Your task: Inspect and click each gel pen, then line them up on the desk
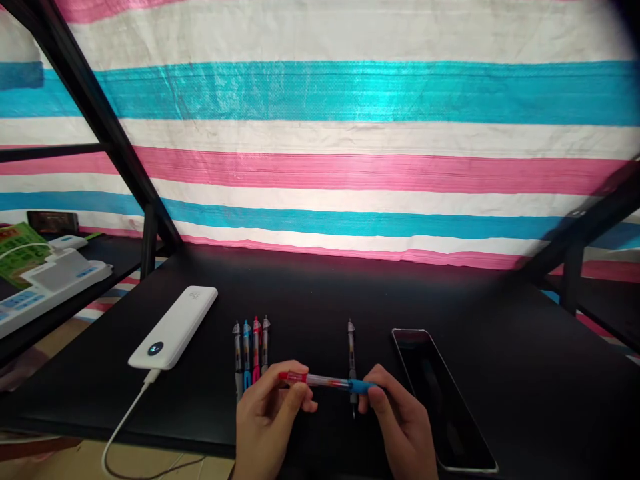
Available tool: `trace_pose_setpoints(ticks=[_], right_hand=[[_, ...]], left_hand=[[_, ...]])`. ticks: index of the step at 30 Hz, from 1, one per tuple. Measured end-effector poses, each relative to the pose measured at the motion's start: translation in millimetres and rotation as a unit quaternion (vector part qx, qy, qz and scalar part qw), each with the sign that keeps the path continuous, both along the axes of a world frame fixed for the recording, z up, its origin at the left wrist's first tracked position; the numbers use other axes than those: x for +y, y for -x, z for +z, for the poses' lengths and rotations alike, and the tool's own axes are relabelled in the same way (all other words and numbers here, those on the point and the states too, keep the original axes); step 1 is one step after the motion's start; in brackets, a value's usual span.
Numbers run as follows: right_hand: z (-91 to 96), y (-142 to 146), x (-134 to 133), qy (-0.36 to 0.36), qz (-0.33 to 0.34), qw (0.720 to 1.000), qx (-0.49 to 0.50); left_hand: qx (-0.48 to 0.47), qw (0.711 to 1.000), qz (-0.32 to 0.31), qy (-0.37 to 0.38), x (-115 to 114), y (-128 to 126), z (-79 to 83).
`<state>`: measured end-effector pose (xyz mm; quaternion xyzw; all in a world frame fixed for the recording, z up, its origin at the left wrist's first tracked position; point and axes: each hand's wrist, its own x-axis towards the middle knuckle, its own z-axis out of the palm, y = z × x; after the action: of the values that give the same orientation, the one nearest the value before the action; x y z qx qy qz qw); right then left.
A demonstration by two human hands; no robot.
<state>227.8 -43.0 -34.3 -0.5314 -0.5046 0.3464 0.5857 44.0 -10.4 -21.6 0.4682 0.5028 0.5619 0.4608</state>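
Level above the table, a pen (325, 381) stretches between my two hands. It has a red end on the left, a clear barrel and a blue grip on the right. My left hand (270, 417) pinches the red end, and my right hand (403, 420) pinches the blue grip. Beyond my left hand, several click pens (251, 343) lie side by side, their lower ends partly hidden by that hand. A single clear pen with a grey grip (352, 343) lies apart, tip toward me, passing beneath the held pen.
A white power bank (175, 327) with a white cable (123, 417) lies on the black table (320, 293) at left. A dark phone (445, 400) lies right of my right hand. At far left is a power strip (55, 287). Striped sheeting (350, 170) and black frame bars (107, 127) stand behind.
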Motion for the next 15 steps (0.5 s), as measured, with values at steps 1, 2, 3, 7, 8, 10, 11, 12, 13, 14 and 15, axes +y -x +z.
trace_pose_setpoints(ticks=[1,2,3,7,8,10,11,12,13,14,15], right_hand=[[0.1,-0.1,-0.1,0.000,-0.001,1.000,0.000],[0.2,0.3,-0.2,-0.001,-0.002,1.000,-0.002],[0.3,1.1,-0.4,-0.004,-0.004,1.000,-0.006],[-1.3,6.7,-2.7,-0.018,-0.020,1.000,-0.007],[-2.1,7.7,-3.4,-0.013,-0.030,0.999,0.000],[-3.4,8.3,-4.4,0.012,-0.042,0.999,0.024],[-3.5,7.7,-4.6,0.023,-0.035,0.998,0.037],[-3.3,6.7,-4.5,0.029,-0.018,0.998,0.048],[-2.6,5.6,-4.1,0.033,0.002,0.998,0.055],[-1.7,4.3,-3.5,0.040,0.018,0.997,0.057],[-0.6,3.2,-2.8,0.050,0.027,0.997,0.055]], left_hand=[[-0.014,1.000,0.005,-0.001,-1.0,-1.9,-2.1],[-0.036,0.999,0.011,-0.005,-1.7,-3.9,-3.8],[-0.061,0.998,0.018,-0.009,-2.3,-6.0,-5.1],[-0.144,0.988,0.046,-0.015,-1.1,-9.6,-8.9],[-0.151,0.987,0.047,-0.014,-0.3,-9.0,-9.9],[-0.159,0.987,0.031,-0.018,1.1,-7.2,-11.9],[-0.163,0.986,0.022,-0.020,1.3,-6.4,-12.6],[-0.167,0.986,0.017,-0.021,1.1,-6.1,-13.0],[-0.170,0.985,0.018,-0.019,0.6,-6.2,-13.2],[-0.174,0.984,0.024,-0.015,-0.1,-6.7,-13.0],[-0.176,0.984,0.032,-0.010,-1.0,-7.4,-12.7]])
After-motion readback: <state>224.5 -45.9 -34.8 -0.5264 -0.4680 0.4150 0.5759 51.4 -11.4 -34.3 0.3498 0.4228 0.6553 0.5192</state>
